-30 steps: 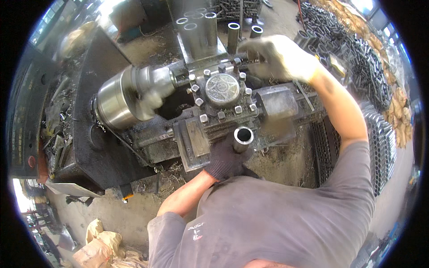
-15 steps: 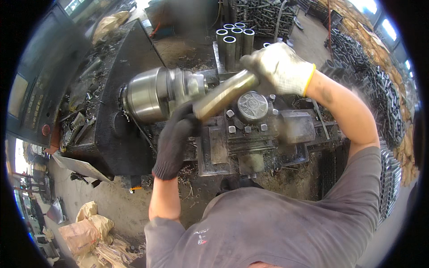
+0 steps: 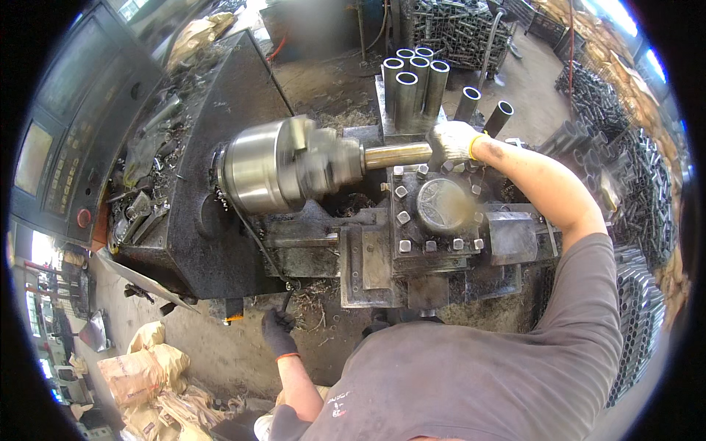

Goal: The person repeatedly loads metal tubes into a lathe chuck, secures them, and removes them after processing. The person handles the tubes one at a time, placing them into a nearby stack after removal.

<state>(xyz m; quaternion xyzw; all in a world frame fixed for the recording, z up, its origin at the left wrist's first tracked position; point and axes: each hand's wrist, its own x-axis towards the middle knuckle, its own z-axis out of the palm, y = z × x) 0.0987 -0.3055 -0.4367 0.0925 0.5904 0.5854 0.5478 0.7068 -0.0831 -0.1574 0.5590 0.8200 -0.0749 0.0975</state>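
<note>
A steel tube (image 3: 397, 155) lies level, its left end in the jaws of the lathe chuck (image 3: 257, 165). The jaw end of the chuck is blurred. My right hand (image 3: 450, 144), in a white glove with a yellow cuff, is closed around the tube's right end, above the bolted tool post (image 3: 441, 204). Low on the near side, my left hand (image 3: 278, 331) wears a black glove with an orange cuff. Its fingers are closed at the lower end of a long dark lever (image 3: 257, 242) slanting down from the headstock.
Several upright tubes (image 3: 406, 99) stand behind the tool post, with two more to their right. Metal parts fill a crate (image 3: 460, 37) at the back and pile up (image 3: 625, 154) on the right. Paper sacks (image 3: 147, 371) lie on the floor at lower left. Chips cover the headstock's top.
The tube has gone from slanting between both hands to level in the chuck. My left hand has let go of it and dropped to the lever. My right hand still grips its right end.
</note>
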